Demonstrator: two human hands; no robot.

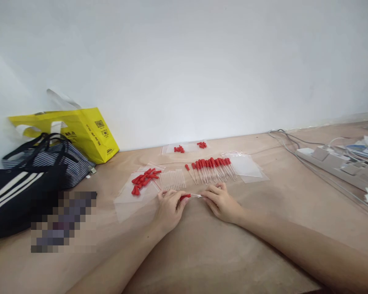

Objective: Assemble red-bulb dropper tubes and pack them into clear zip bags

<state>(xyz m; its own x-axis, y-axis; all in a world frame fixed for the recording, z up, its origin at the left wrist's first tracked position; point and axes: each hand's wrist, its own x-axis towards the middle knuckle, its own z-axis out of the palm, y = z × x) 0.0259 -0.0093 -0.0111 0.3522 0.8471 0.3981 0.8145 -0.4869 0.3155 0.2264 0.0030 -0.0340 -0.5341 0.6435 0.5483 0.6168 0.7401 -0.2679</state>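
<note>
Between my hands lies a clear glass dropper tube (pixel 196 195) with a red rubber bulb (pixel 185 196) on its left end. My left hand (pixel 171 208) pinches the red bulb, and my right hand (pixel 221 202) holds the thin end of the tube. Just beyond them is a row of droppers with red bulbs (pixel 213 164). Bare clear tubes (pixel 173 179) lie side by side left of that row. Loose red bulbs (pixel 145 179) are heaped on a clear plastic bag (pixel 135 204) at the left.
More red bulbs (pixel 179 149) and tubes lie on plastic near the wall. Flat clear bags (pixel 247 166) sit right of the droppers. A yellow bag (pixel 101 136) and a black bag (pixel 21 196) stand at the left. A power strip (pixel 334 167) with cables is at the right.
</note>
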